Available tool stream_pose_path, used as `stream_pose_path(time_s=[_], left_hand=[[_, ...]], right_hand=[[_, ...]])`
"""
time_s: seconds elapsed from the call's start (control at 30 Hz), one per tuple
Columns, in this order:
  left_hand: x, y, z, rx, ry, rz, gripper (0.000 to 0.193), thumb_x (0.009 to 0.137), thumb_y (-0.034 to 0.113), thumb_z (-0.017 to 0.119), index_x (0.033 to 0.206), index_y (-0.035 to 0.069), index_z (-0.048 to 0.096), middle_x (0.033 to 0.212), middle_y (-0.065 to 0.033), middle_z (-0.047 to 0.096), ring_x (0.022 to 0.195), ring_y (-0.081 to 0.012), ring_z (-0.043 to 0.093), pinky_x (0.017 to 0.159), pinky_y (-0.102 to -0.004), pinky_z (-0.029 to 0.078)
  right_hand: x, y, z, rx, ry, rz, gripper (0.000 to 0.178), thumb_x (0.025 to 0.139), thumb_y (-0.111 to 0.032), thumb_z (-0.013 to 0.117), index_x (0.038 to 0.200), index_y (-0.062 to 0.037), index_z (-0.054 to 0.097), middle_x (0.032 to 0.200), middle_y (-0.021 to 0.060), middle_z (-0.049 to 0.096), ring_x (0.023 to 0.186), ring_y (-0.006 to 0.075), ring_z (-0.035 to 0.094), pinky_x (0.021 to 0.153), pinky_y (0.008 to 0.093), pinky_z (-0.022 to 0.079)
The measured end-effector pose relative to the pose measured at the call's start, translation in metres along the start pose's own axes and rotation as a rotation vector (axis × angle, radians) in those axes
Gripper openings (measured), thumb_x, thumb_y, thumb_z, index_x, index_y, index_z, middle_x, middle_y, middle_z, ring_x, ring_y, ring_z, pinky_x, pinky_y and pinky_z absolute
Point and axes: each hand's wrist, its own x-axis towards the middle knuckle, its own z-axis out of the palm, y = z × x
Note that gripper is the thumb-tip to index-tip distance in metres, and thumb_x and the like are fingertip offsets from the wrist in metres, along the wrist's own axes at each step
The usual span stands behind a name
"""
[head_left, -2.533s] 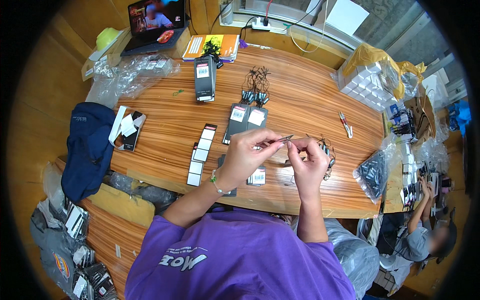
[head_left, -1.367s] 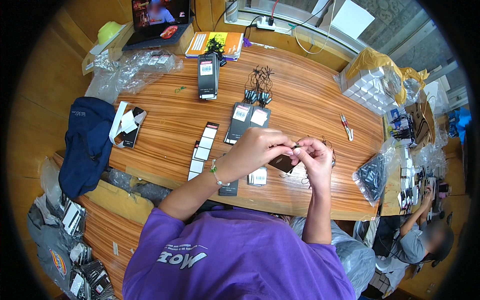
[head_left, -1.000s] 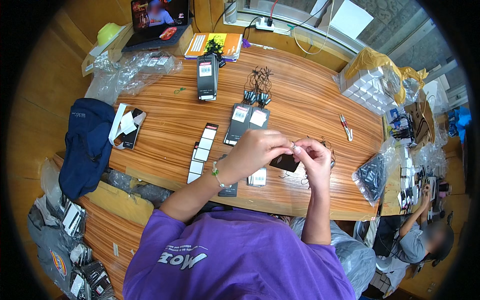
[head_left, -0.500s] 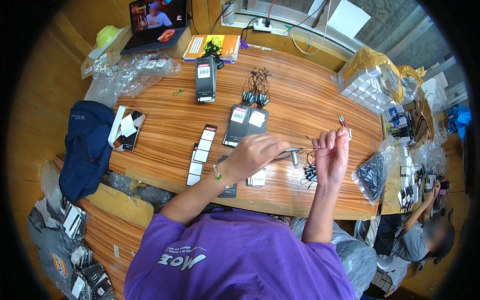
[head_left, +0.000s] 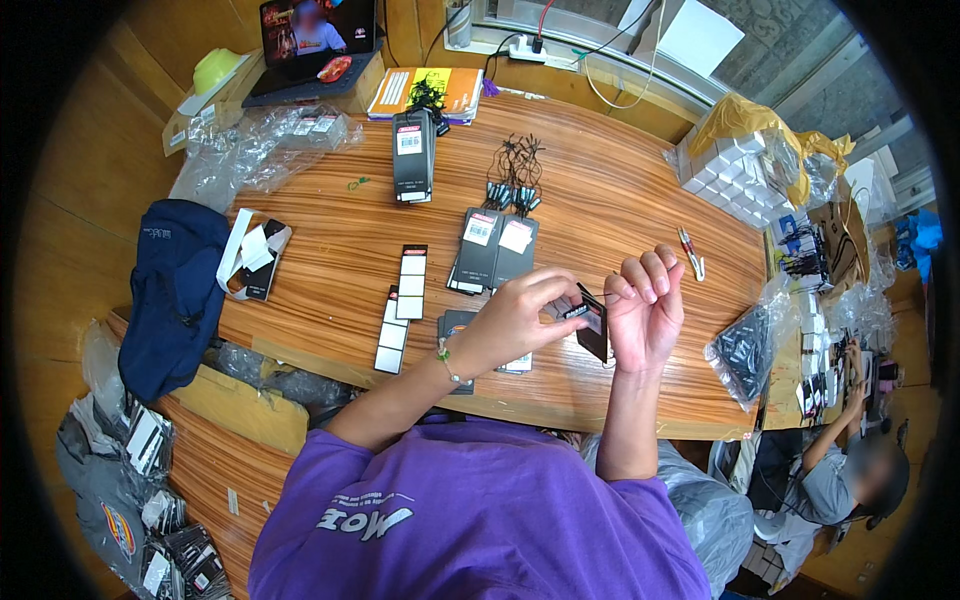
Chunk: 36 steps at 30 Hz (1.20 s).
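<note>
On the table [head_left: 600, 180], paired tag stacks [head_left: 479, 256] between label strips [head_left: 411, 285] at left and a hand tool [head_left: 688, 246] at right.

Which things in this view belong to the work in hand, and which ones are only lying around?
Seemingly in the work:
dark tag in the left hand
thin cord at the right hand
grey tags with cords
white label strips

Apparently just lying around:
laptop
orange notebook
dark blue cloth item

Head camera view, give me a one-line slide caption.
The left hand pinches a dark tag beside the raised right hand, above a wood-grain table.
</note>
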Motion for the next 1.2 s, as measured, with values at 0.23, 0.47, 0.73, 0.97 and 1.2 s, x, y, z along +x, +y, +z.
stream_pose_path(time_s=[0.23,0.47,0.73,0.97,1.2], left_hand=[[0.004,-0.003,-0.005,0.181,0.249,0.175,0.012,0.078,0.010,0.064,0.085,0.001,0.063,0.087,-0.0087,0.061,0.076,-0.0230,0.060,0.066,-0.0307,0.048],[0.004,0.011,-0.013,-0.142,0.249,-0.036,0.013,0.081,0.007,0.061,0.091,-0.002,0.063,0.078,-0.0104,0.062,0.071,-0.0181,0.060,0.062,-0.0279,0.047],[0.005,0.017,-0.018,-0.174,0.191,-0.075,0.011,0.081,0.006,0.061,0.088,-0.002,0.064,0.080,-0.0094,0.063,0.073,-0.0151,0.060,0.064,-0.0255,0.046],[0.006,0.017,-0.018,-0.204,0.190,-0.094,0.012,0.081,0.008,0.061,0.088,-0.002,0.065,0.081,-0.0101,0.064,0.074,-0.0154,0.060,0.064,-0.0256,0.047],[0.008,0.016,-0.022,-0.147,0.164,-0.058,0.011,0.080,0.007,0.062,0.087,-0.001,0.066,0.078,-0.0105,0.064,0.071,-0.0165,0.061,0.063,-0.0261,0.047]], right_hand=[[-0.008,-0.020,-0.002,-0.765,0.030,-0.174,0.010,0.085,-0.006,0.057,0.093,-0.0009,0.056,0.074,0.0046,0.055,0.064,0.0108,0.048,0.059,0.0237,0.040],[-0.019,-0.003,0.018,-1.391,0.100,-0.054,0.013,0.082,0.004,0.057,0.094,0.0045,0.057,0.081,0.0080,0.061,0.075,0.0118,0.060,0.068,0.0224,0.047],[-0.019,0.001,0.018,-1.502,0.004,-0.063,0.013,0.078,0.005,0.060,0.089,0.0028,0.052,0.083,0.0071,0.057,0.079,0.0131,0.060,0.070,0.0236,0.047],[-0.019,0.001,0.018,-1.493,0.024,-0.041,0.013,0.077,0.005,0.060,0.086,0.0026,0.052,0.081,0.0062,0.057,0.077,0.0127,0.059,0.070,0.0236,0.047],[-0.018,0.002,0.019,-1.516,0.034,0.007,0.011,0.077,0.005,0.060,0.083,0.0017,0.051,0.077,0.0054,0.057,0.073,0.0116,0.059,0.066,0.0225,0.045]])
